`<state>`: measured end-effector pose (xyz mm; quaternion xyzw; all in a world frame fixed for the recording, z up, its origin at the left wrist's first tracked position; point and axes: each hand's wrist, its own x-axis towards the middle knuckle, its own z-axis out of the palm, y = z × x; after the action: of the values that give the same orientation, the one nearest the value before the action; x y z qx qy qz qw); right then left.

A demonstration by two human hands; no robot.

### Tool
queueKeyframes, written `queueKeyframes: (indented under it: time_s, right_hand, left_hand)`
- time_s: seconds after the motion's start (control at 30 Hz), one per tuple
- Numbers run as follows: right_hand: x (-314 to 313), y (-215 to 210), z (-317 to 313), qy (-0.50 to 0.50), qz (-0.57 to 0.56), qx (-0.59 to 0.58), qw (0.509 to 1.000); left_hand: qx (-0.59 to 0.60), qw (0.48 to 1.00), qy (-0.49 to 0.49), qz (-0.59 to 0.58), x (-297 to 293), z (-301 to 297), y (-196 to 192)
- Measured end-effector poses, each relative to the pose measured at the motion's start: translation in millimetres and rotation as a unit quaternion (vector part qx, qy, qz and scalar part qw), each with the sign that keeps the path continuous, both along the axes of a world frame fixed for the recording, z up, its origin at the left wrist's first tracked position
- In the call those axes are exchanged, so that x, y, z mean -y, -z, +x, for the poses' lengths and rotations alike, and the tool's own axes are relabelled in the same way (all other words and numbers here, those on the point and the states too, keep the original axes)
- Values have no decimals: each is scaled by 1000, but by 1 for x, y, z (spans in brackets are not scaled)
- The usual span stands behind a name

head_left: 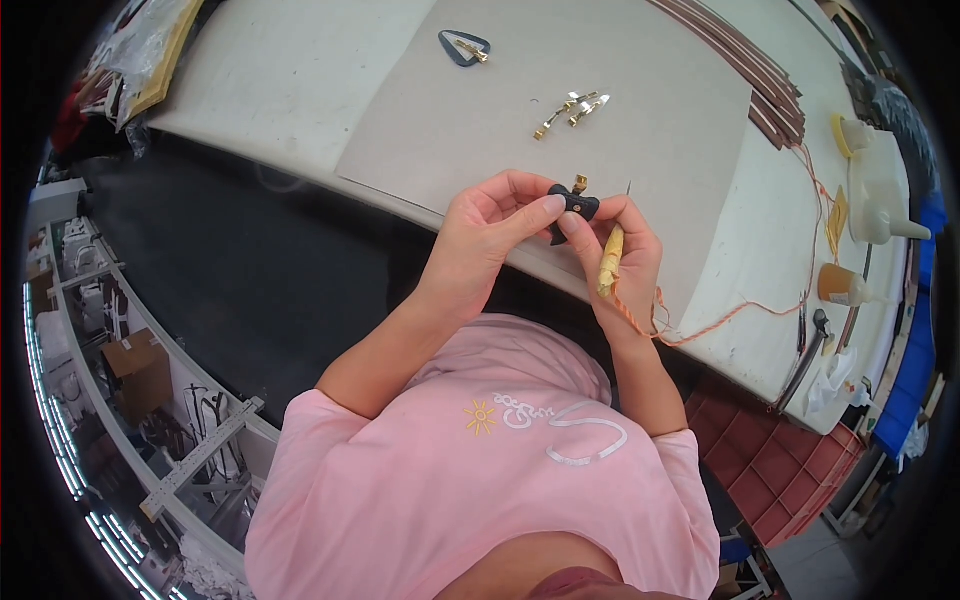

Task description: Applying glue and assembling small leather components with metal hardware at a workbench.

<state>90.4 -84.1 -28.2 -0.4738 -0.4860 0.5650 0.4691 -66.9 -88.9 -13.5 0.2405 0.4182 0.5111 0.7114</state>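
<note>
In front of my chest, above the table's near edge, my left hand [485,240] and my right hand [630,255] pinch a small black bow-like piece [577,203] between thumbs and fingers. A gold-coloured metal fitting [580,184] sticks up from it, and a small gold dot shows on its front. My right hand also keeps a tool with a yellow wrapped handle [611,258] tucked against the fingers; a thin dark tip shows beyond them. Farther off lie several gold-coloured metal clips [574,113] and a dark blue triangular loop [443,43] with a gold-coloured clip on it.
A grey sheet [430,130] covers part of the white table [270,70]. An orange twisted cord [735,318] runs from the tool's handle across the right side. Brown strips [775,100], a white spouted bottle [880,225] and an amber bottle [838,285] lie there too. A red crate [775,455] stands below.
</note>
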Motion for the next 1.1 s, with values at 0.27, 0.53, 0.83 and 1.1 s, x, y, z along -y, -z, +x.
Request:
queueKeyframes:
  time_s: [0.27,0.53,0.83,1.1]
  right_hand:
    - [1,-1,-4,-5,8,19,1000]
    - [2,-1,-3,-22,25,26,999]
    - [2,0,-2,-28,25,41,998]
    - [-7,-4,2,-14,-28,-4,1000]
  left_hand:
    - [3,1000,-24,-17,-1,3,4]
    - [24,998,-27,-41,-1,1,2]
    - [20,999,-3,-34,-1,-3,4]
    - [6,999,9,-32,-3,-3,-1]
